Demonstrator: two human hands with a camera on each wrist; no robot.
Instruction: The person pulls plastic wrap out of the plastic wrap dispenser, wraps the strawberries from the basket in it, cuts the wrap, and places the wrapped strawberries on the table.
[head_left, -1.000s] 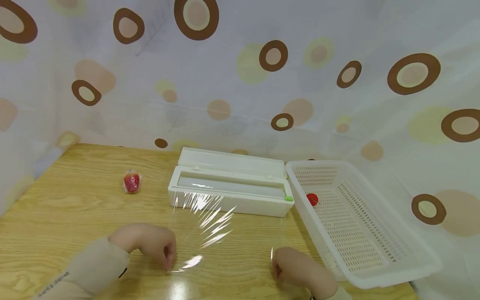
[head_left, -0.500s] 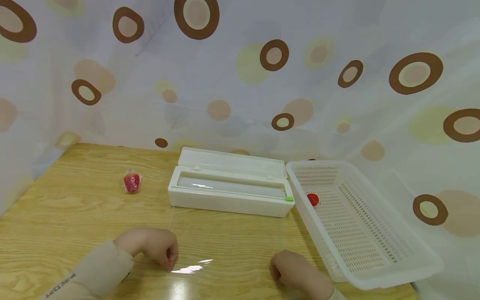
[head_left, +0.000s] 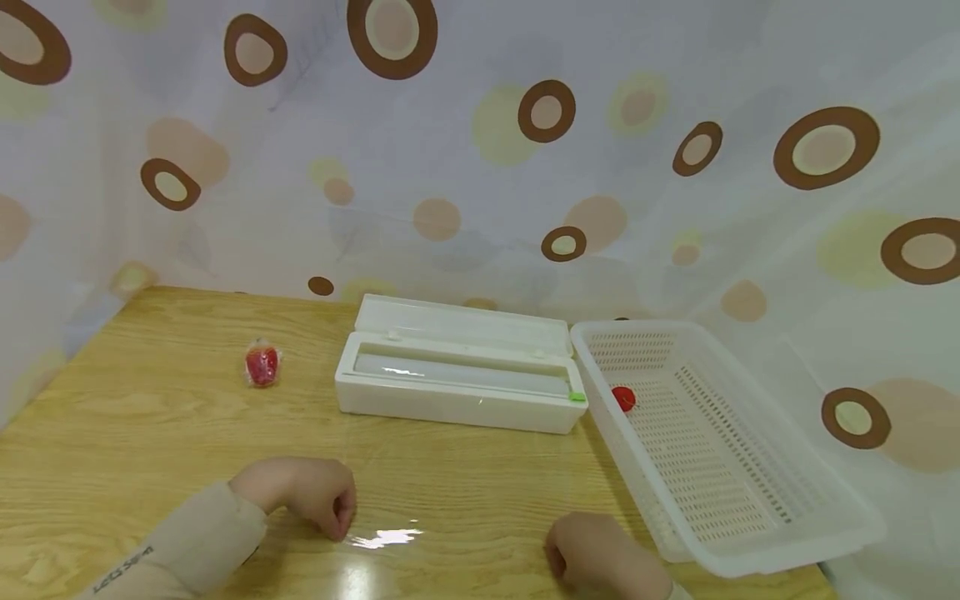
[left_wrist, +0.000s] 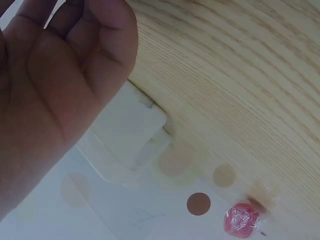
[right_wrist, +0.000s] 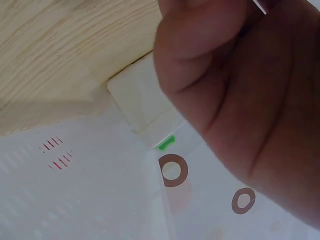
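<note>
A sheet of clear plastic wrap [head_left: 386, 538] stretches from the open white dispenser box [head_left: 459, 408] towards me, low over the table, visible mostly by its glare. My left hand [head_left: 311, 493] pinches its near left corner with curled fingers, and my right hand [head_left: 594, 546] pinches the near right corner. Inside the box lies the wrap roll [head_left: 461, 372], its lid [head_left: 465, 323] tipped back. A green slider [head_left: 577, 397] sits at the box's right end. Both wrist views show the curled fingers, but the pinched film edge is hard to make out there.
A small red item in clear film [head_left: 262, 365] lies on the wooden table [head_left: 150, 433] at the back left. On the right a white perforated basket [head_left: 787, 550] holds a small red round thing [head_left: 623, 398]. A patterned sheet [head_left: 450, 167] hangs behind and beside the table.
The plastic wrap has come down flatter, and its streaky glare near the box is gone. My left hand has barely shifted; my right hand is slightly lower and nearer me.
</note>
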